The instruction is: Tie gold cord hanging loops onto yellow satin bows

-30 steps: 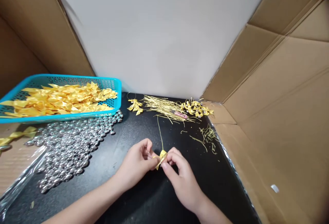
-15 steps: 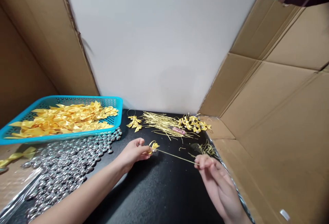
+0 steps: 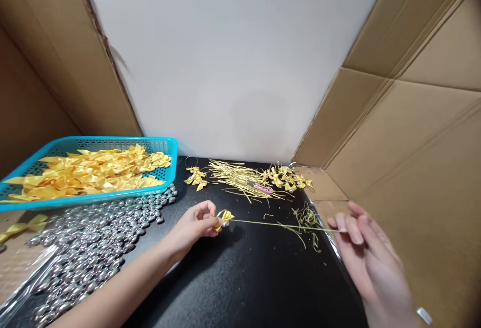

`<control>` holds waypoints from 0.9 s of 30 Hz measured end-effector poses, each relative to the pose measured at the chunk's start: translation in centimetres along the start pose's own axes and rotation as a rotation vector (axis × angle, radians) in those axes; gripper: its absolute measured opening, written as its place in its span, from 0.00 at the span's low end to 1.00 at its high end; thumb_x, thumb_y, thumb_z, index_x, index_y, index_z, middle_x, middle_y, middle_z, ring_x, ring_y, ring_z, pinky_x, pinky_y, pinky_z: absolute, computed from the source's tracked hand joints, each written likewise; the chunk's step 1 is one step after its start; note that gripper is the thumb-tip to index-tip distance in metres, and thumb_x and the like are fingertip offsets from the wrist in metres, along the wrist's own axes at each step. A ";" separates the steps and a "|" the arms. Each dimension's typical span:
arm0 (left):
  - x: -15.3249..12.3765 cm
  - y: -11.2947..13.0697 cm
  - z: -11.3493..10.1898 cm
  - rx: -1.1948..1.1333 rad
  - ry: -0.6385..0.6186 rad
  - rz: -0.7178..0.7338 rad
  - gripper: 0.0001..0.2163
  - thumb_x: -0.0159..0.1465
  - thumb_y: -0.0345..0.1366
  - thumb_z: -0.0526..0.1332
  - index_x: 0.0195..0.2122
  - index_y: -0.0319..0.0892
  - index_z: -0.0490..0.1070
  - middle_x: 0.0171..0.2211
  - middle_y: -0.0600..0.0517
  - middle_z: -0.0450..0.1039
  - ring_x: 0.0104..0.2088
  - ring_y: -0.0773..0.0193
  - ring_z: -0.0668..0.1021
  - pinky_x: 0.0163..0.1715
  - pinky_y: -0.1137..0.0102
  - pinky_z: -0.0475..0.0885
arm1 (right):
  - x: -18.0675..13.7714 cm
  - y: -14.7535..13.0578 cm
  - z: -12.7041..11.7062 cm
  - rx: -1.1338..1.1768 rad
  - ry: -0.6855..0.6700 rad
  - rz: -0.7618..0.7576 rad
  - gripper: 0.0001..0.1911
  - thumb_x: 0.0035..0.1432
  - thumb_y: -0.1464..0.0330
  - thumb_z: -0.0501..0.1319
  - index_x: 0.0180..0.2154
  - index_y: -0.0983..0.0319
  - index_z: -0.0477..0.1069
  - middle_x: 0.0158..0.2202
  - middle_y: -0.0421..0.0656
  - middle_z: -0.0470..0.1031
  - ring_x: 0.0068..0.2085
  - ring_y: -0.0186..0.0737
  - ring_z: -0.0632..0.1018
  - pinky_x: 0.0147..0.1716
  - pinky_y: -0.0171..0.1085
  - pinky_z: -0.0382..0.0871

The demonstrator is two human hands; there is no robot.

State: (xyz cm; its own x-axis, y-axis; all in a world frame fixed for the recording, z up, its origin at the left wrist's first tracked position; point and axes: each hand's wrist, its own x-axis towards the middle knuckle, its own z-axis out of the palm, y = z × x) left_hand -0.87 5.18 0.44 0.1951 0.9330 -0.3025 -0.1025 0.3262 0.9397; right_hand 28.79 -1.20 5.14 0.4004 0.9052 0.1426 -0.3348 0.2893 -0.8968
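My left hand (image 3: 193, 225) pinches a small yellow ribbon bow (image 3: 224, 216) with a silver bead just above the black tabletop (image 3: 244, 283). A thin gold cord (image 3: 278, 225) runs taut from the bow rightward to my right hand (image 3: 370, 258). The right hand's fingertips pinch the cord's end, near the cardboard wall on the right.
A blue basket (image 3: 167, 160) holds several yellow bows at left. Silver beads (image 3: 93, 237) lie heaped in front of it. Gold cords (image 3: 236, 177), finished bows (image 3: 287, 178), a single bow (image 3: 196, 176) and cord scraps (image 3: 306, 215) lie by the white wall. Cardboard panels (image 3: 413, 132) enclose both sides.
My hands have drawn apart. The right hand moved far right, pulling the gold cord straight through the bow, which stays in the left hand.
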 end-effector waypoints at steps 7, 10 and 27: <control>-1.5 -0.8 0.2 -0.002 -0.112 0.028 0.13 0.51 0.37 0.69 0.24 0.42 0.63 0.21 0.59 0.70 0.23 0.70 0.71 0.25 0.75 0.65 | 1.6 -1.5 0.6 -0.070 0.042 0.001 0.12 0.54 0.62 0.66 0.39 0.60 0.75 0.16 0.32 0.52 0.25 0.33 0.64 0.35 0.37 0.67; -1.7 -1.0 0.4 -0.013 -0.173 0.048 0.11 0.53 0.38 0.69 0.24 0.40 0.68 0.22 0.57 0.71 0.24 0.70 0.70 0.27 0.75 0.65 | 1.8 -1.8 1.2 -0.116 -0.001 -0.065 0.09 0.57 0.62 0.64 0.36 0.61 0.75 0.16 0.32 0.49 0.22 0.31 0.58 0.30 0.36 0.62; -3.7 -0.6 2.6 -0.064 -0.169 -0.034 0.12 0.51 0.38 0.71 0.37 0.44 0.81 0.27 0.52 0.78 0.26 0.69 0.71 0.28 0.74 0.68 | -4.2 3.2 5.7 -0.781 -0.767 -0.319 0.15 0.63 0.74 0.51 0.23 0.61 0.58 0.20 0.37 0.58 0.25 0.33 0.62 0.30 0.37 0.55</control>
State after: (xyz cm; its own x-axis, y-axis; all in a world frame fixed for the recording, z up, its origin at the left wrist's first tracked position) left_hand 0.99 1.10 1.42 0.3601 0.8842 -0.2974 -0.1536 0.3706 0.9160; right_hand 21.15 -2.26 4.09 -0.3447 0.8544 0.3888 0.4187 0.5106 -0.7509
